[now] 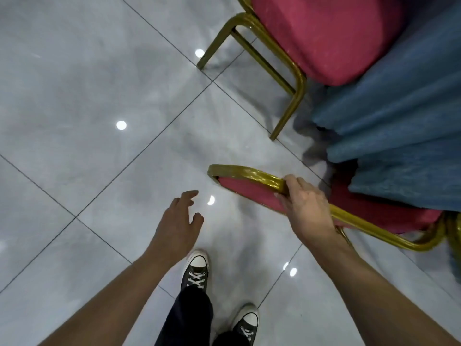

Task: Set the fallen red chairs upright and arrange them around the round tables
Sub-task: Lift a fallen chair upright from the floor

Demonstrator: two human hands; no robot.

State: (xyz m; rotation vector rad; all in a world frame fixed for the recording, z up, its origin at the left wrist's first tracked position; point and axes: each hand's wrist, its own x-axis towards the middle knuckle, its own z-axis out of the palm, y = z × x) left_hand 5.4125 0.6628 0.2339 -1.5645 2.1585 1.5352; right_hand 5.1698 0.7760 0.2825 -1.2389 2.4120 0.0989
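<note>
A red chair (249, 193) with a gold frame stands at the right of the view, its backrest top rail gripped by the right hand (305, 208), fingers curled over the gold rail and thumb against the red padding. The chair's seat reaches toward a blue tablecloth (399, 121) that hangs in folds at the right edge, and part of the seat lies under the cloth's hem. The chair's gold legs show at lower right, on the floor.

The left hand (174, 221) hovers over the floor just left of the chair back, holding nothing, fingers loosely spread and slightly bent, not touching the chair.

A second chair (324, 36), also red with a gold frame, stands upright at the top of the view beside the same cloth, two of its legs planted on the tiles (99, 96). The cloth covers one edge of its seat.

The floor is glossy grey tile with dark grout lines and bright spots of reflected ceiling light. Below the hands, the person's black-and-white sneakers (195, 270) and dark trousers show, the left foot ahead of the right.
</note>
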